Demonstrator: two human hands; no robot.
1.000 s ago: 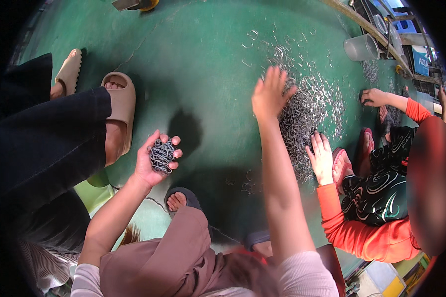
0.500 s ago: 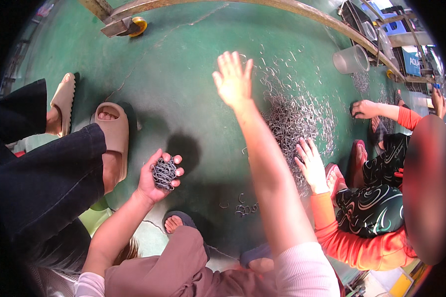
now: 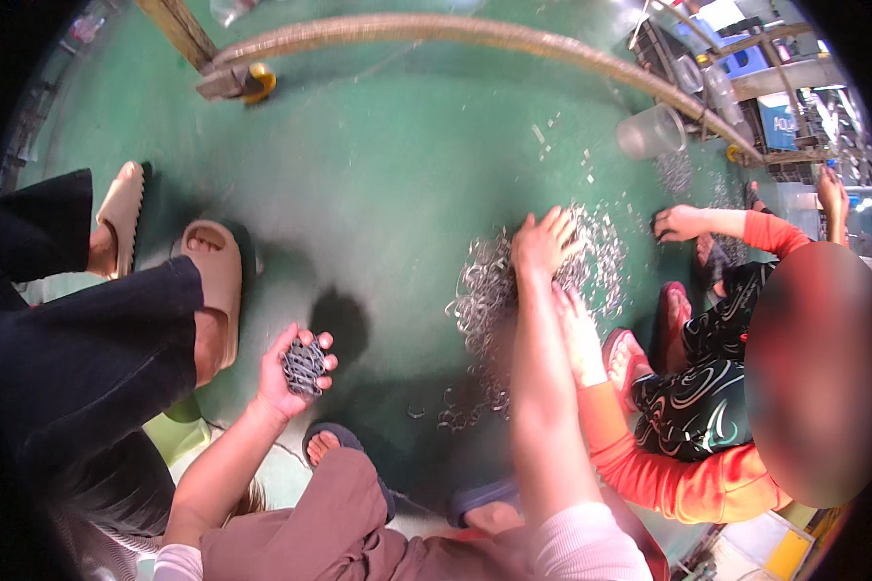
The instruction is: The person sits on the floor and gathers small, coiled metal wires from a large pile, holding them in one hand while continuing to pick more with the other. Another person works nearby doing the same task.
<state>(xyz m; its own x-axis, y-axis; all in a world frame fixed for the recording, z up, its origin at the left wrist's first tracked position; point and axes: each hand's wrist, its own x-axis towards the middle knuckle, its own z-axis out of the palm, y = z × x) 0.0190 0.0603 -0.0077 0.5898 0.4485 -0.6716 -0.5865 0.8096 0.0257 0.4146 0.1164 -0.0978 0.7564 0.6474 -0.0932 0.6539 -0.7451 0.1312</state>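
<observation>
My left hand point(image 3: 286, 376) is curled palm-up around a clump of small curved metal wire pieces point(image 3: 303, 367). On the green floor lies a loose pile of similar metal pieces point(image 3: 484, 300). My right hand point(image 3: 545, 244) rests palm-down at the pile's upper part, fingers stretched and slightly apart, and I see nothing gripped in it. My right forearm hides some of the pile. Close beside my wrist, a co-worker's hand point(image 3: 578, 334) in an orange sleeve also reaches onto the pieces.
A wooden bar point(image 3: 436, 27) with a yellow caster point(image 3: 260, 83) crosses the far side. A translucent tub point(image 3: 651, 133) lies tipped at the far right, metal pieces by its mouth. Another person's tan sandals point(image 3: 219, 281) stand at left; a co-worker crouches at right, another hand point(image 3: 681, 223) beyond.
My right hand has come down and back toward me onto the pile, whose far-scattered pieces are now drawn closer together. My left hand still holds its clump.
</observation>
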